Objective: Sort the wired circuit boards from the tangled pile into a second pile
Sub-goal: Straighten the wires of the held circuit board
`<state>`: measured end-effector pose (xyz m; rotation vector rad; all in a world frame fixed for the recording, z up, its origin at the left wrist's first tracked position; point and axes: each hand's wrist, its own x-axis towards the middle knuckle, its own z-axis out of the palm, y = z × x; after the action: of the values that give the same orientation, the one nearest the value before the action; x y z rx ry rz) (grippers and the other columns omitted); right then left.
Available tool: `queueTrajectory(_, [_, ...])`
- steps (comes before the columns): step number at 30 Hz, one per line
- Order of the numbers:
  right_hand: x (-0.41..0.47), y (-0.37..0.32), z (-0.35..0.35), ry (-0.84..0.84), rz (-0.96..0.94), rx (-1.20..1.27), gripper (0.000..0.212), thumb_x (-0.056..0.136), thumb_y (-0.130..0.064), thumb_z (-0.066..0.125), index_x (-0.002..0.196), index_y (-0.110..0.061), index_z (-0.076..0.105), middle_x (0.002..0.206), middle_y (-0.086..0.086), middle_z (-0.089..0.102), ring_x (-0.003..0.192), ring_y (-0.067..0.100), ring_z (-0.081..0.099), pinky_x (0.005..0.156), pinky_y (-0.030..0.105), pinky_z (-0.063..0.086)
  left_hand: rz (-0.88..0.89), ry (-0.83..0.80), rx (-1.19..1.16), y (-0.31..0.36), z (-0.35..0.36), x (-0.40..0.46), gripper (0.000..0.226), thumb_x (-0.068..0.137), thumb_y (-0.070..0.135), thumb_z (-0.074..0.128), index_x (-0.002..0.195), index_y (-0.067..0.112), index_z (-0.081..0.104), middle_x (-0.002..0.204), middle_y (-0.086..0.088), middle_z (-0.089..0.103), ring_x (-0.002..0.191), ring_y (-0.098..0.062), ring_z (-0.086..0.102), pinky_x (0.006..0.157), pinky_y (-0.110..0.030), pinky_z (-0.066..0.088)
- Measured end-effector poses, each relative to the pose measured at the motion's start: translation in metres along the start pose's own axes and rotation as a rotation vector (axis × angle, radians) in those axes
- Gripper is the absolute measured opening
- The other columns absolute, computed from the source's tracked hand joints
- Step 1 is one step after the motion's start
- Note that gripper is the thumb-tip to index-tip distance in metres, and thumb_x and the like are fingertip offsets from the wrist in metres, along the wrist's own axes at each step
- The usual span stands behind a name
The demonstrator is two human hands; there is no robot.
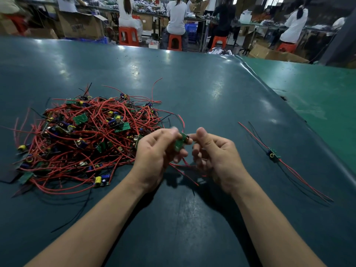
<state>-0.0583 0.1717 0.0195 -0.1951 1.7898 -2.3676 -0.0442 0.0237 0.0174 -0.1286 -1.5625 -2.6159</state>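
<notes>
A tangled pile [84, 135] of small green circuit boards with red and black wires lies on the left of the dark green table [192, 83]. My left hand [154, 157] holds one green board [180, 143] just right of the pile, a little above the table. My right hand [213, 157] pinches the same board's right end with thumb and fingertip. Its red wires hang below and between my hands. One single wired board [273, 154] lies alone on the right, its red and black wires stretched out along the table.
The table's right edge [289, 105] runs diagonally, with a lighter green surface [316, 89] beyond it. Behind the far edge, several people sit on orange stools [128, 35] at other benches, among cardboard boxes [82, 26].
</notes>
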Motion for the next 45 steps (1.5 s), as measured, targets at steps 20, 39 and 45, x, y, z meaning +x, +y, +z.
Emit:
queueTrajectory(20, [0.011, -0.007, -0.017, 0.355, -0.151, 0.098, 0.020, 0.090, -0.011, 0.066, 0.070, -0.009, 0.070, 0.045, -0.004, 0.032, 0.034, 0.006, 0.022, 0.035, 0.015, 0.020, -0.182, -0.164, 0.327, 0.001, 0.002, -0.005, 0.015, 0.064, 0.030, 0.084, 0.065, 0.020, 0.073, 0.063, -0.005, 0.067, 0.049, -0.010, 0.058, 0.040, -0.014, 0.031])
queueTrajectory(39, [0.017, -0.011, -0.039, 0.553, -0.177, 0.165, 0.026, 0.096, -0.021, 0.061, 0.074, -0.009, 0.064, 0.051, -0.004, 0.050, 0.034, 0.005, 0.033, 0.034, 0.015, 0.023, -0.241, -0.176, 0.123, 0.009, 0.000, -0.006, 0.008, 0.068, 0.023, 0.076, 0.062, 0.019, 0.073, 0.063, -0.006, 0.068, 0.047, -0.012, 0.061, 0.041, -0.017, 0.043])
queueTrajectory(45, [0.001, -0.001, -0.008, 0.039, 0.098, -0.085, 0.042, 0.074, -0.052, 0.066, 0.083, -0.014, 0.078, 0.051, -0.001, 0.043, 0.036, 0.005, 0.030, 0.039, 0.013, 0.020, -0.207, -0.144, 0.204, 0.003, 0.002, -0.006, 0.013, 0.066, 0.030, 0.075, 0.068, 0.016, 0.075, 0.067, -0.010, 0.070, 0.050, -0.015, 0.064, 0.041, -0.017, 0.044])
